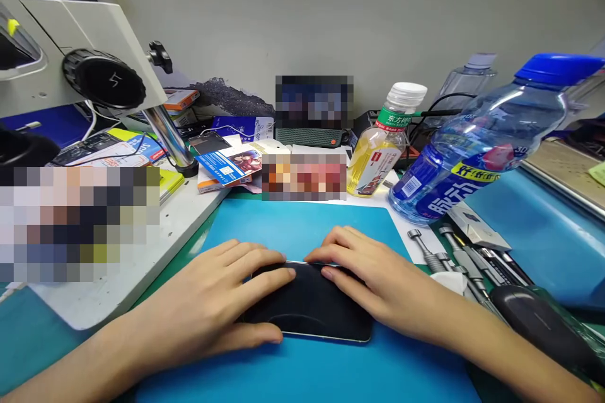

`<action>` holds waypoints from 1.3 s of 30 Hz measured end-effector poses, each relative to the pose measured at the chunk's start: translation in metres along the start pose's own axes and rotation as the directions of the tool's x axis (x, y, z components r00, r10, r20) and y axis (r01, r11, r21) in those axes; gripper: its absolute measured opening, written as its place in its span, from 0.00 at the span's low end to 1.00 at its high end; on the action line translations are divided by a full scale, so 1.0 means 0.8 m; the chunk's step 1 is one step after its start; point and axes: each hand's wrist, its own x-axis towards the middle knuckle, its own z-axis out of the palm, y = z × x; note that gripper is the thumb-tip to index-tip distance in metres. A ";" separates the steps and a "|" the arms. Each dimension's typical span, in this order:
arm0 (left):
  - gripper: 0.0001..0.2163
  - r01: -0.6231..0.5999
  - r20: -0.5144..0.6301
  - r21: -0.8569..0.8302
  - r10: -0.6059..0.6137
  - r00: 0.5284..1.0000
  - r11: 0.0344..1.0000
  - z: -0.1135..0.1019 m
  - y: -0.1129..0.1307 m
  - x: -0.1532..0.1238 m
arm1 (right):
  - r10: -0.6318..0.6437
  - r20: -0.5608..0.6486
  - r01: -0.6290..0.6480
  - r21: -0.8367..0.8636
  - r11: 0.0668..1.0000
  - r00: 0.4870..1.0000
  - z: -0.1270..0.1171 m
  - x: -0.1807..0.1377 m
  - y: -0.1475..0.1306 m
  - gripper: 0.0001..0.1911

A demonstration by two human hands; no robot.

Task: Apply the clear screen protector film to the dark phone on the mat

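Between both hands, over the blue mat (302,371), a dark phone-like device (312,305) was held. It was spanned by the left hand's (212,293) grip, thumb at the near edge; its far edge was touched by the right hand (373,271), whose closure could not be told. Light, even pressure seemed best. The green bench (179,258) was crowded with bottles (375,157) before a pale wall (212,25).

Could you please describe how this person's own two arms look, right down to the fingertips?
The left grip and right grip are bare human hands without visible gloves or rings. The tapering left forearm and right forearm show no sleeve, watch, bracelet or cable.
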 end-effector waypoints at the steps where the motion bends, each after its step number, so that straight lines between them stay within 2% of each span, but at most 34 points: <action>1: 0.23 -0.008 -0.003 0.007 0.008 1.000 1.000 0.000 0.000 -0.001 | -0.002 0.036 0.002 0.013 1.000 0.999 -0.006 -0.001 0.000 0.18; 2: 0.25 -0.020 -0.001 0.016 0.020 1.000 1.000 -0.001 -0.001 -0.002 | 0.004 0.071 -0.006 0.031 0.999 0.997 -0.011 -0.003 0.000 0.19; 4: 0.27 -0.046 0.007 0.032 0.046 0.999 0.998 -0.001 -0.001 -0.004 | 0.034 0.127 -0.043 0.069 0.997 0.991 -0.021 -0.004 0.000 0.30; 7: 0.26 -0.049 0.020 0.041 0.049 0.999 0.998 0.000 0.000 -0.006 | 0.072 0.151 -0.086 0.088 0.992 0.986 -0.027 -0.005 -0.001 0.41; 16: 0.21 -0.005 -0.002 0.023 0.005 1.000 1.000 0.001 0.008 -0.001 | 0.147 0.076 -0.157 0.152 0.976 0.986 -0.007 0.002 -0.002 0.37; 21: 0.20 0.014 0.000 0.012 -0.014 1.000 1.000 0.002 0.010 0.002 | 0.156 0.009 -0.157 0.069 0.985 0.988 0.010 0.004 -0.015 0.35; 27: 0.20 0.050 0.007 -0.047 -0.049 0.999 0.998 0.002 0.011 0.001 | 0.230 -0.077 -0.231 -0.003 0.973 0.970 0.027 0.005 -0.030 0.34; 31: 0.23 0.061 0.010 -0.081 -0.060 0.998 0.995 0.003 0.011 -0.001 | 0.216 0.008 -0.216 0.034 0.976 0.976 0.017 0.004 -0.027 0.34; 39: 0.25 0.050 0.035 -0.122 -0.046 0.998 0.991 0.004 0.003 -0.004 | 0.164 0.222 -0.207 0.184 0.961 0.961 -0.028 -0.005 -0.007 0.39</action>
